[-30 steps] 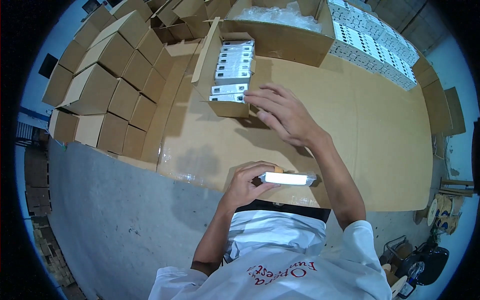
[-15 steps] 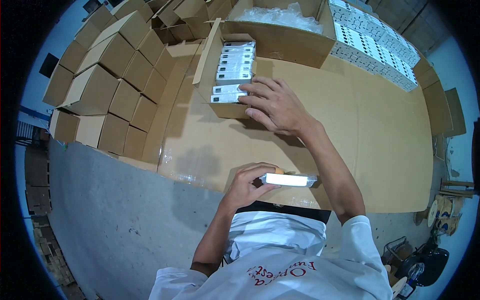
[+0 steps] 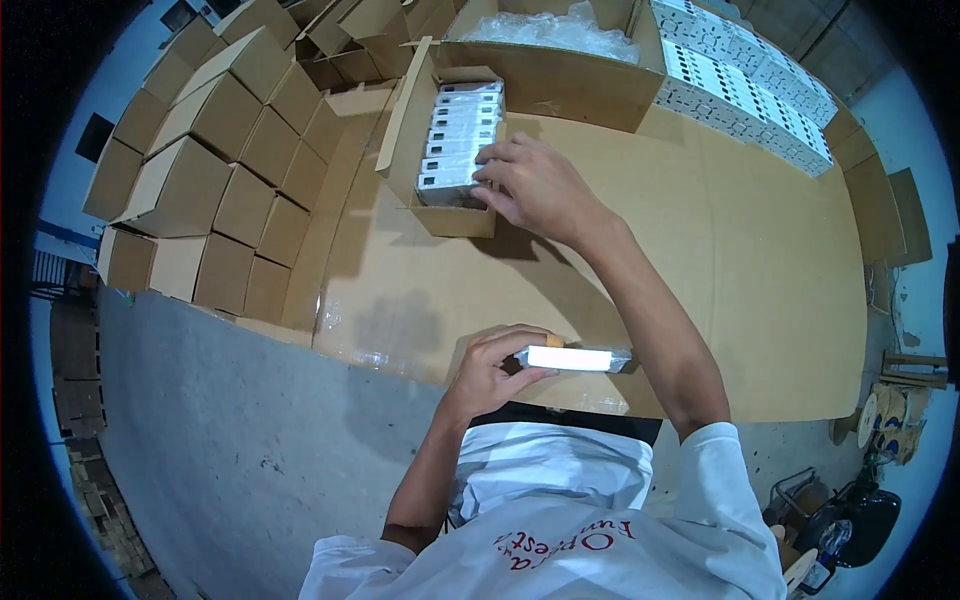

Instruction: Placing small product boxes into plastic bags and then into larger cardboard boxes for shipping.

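The small white box (image 3: 577,358) sits at 6 o'clock of the desk (image 3: 760,280), held flat at its near end in the left hand (image 3: 490,368), whose fingers are closed about it just above the person's chest. The right hand (image 3: 535,185) is stretched out to 12 o'clock, its fingers spread loosely and resting on the nearest of the white boxes already standing in the open brown carton (image 3: 440,140); it grips nothing that I can see. By my judgement the packing is well advanced: the carton holds a row of boxes from its far end to nearly its near wall, with little room left at the near end, and the box in the left hand is not yet in. Around the work, a stack of folded brown cartons (image 3: 215,160) stands at 10 o'clock, a larger open carton with clear plastic wrap (image 3: 560,30) lies at 12 o'clock, and rows of white boxes (image 3: 745,75) lie at 1 o'clock. The cardboard-covered desk between the hands is bare; nothing blocks the way to the carton but the right forearm itself.
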